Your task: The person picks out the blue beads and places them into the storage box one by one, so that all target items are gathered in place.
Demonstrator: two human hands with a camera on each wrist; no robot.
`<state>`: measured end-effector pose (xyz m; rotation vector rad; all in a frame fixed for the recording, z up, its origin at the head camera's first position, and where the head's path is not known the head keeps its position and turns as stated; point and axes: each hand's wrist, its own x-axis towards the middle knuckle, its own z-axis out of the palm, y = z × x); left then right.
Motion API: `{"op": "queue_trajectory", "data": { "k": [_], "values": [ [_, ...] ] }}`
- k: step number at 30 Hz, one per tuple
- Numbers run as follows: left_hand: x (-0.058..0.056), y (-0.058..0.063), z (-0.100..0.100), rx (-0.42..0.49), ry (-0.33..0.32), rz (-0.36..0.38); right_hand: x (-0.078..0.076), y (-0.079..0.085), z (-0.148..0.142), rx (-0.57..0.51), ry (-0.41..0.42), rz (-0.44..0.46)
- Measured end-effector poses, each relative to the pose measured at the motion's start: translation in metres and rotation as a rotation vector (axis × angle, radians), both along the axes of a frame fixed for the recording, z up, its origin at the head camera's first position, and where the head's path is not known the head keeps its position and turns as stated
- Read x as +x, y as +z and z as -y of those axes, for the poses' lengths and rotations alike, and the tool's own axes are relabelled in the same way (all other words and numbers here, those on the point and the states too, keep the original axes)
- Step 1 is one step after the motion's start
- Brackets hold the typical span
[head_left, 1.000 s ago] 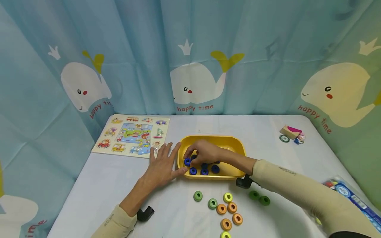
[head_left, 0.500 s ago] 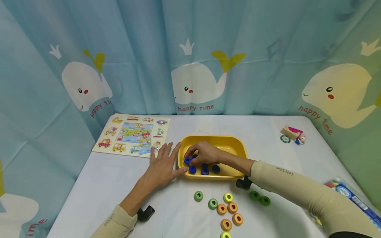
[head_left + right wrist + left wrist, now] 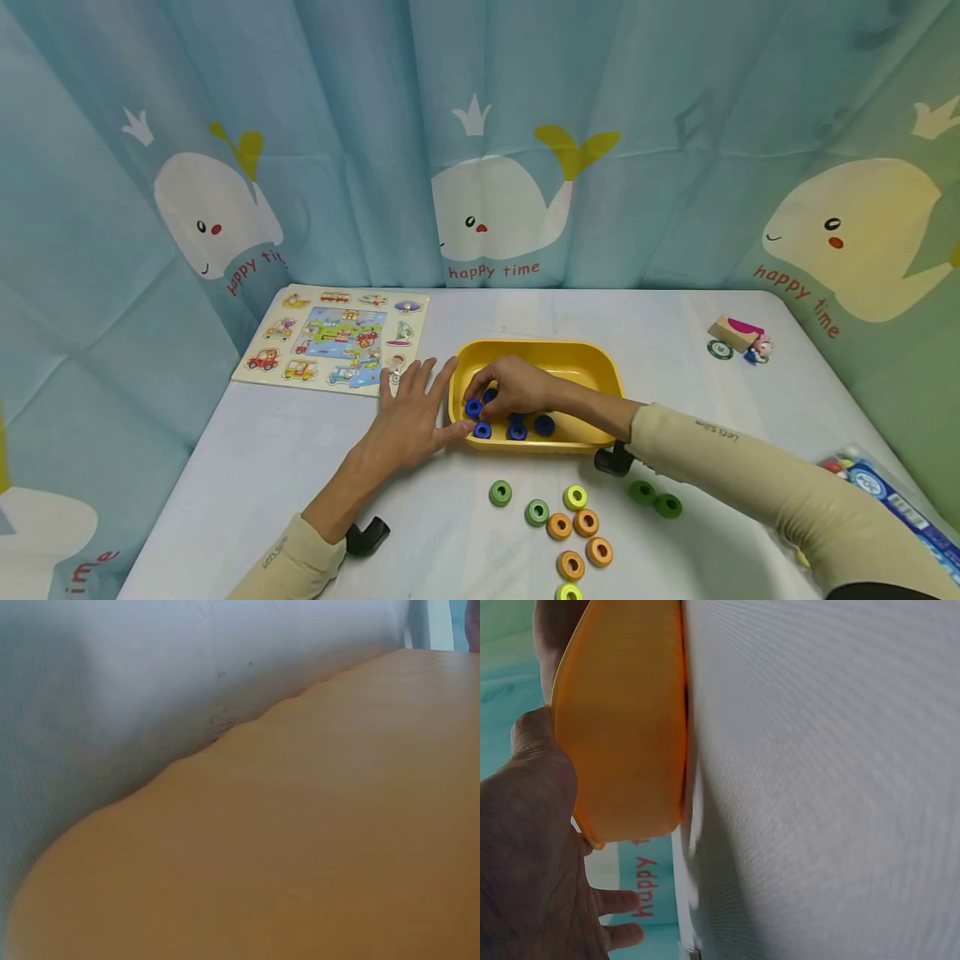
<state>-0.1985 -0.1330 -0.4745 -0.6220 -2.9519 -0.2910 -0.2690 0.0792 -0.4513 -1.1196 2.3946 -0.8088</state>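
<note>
Inside the yellow tray [image 3: 577, 354] lie several small blue rings, one of them the front ring [image 3: 517, 432]. My right hand [image 3: 517, 386] reaches in at the tray's left end, its thumb and fingertips pinching a blue ring [image 3: 473, 408]. Part of the other rings is hidden beneath that hand. At the left end of the tray, my left hand [image 3: 405, 425] spreads its fingers, thumb at the front rim. The left wrist view has the thumb [image 3: 534, 729] against the tray's rim; the right wrist view is filled mostly by the tray's outer wall [image 3: 285, 840].
In front of the tray lie green rings [image 3: 500, 492], orange rings [image 3: 571, 566] and yellow rings [image 3: 575, 497]. A picture puzzle board [image 3: 337, 342] is at the back left. Small toys [image 3: 738, 335] sit at the back right, a clear pack [image 3: 892, 500] by the right edge.
The blue ring by my left thumb has shifted slightly left in the tray. Both hands stay nearly where they were.
</note>
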Motion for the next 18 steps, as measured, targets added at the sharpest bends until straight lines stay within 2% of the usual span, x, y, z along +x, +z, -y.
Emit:
{"op": "queue_trajectory", "data": {
  "k": [5, 11, 15, 18],
  "values": [
    [-0.001, -0.001, -0.002, 0.015, -0.010, 0.004, 0.001, -0.002, -0.002, 0.024, 0.000, -0.031],
    [0.000, 0.000, -0.003, 0.009, -0.009, 0.012, 0.001, 0.001, -0.005, 0.028, -0.009, 0.000],
    [0.001, 0.001, -0.002, 0.013, -0.005, 0.017, 0.002, 0.019, -0.015, 0.000, -0.022, -0.008],
    [0.002, 0.000, -0.001, 0.019, -0.001, 0.029, 0.005, 0.042, -0.030, -0.041, -0.053, -0.045]
  ]
}}
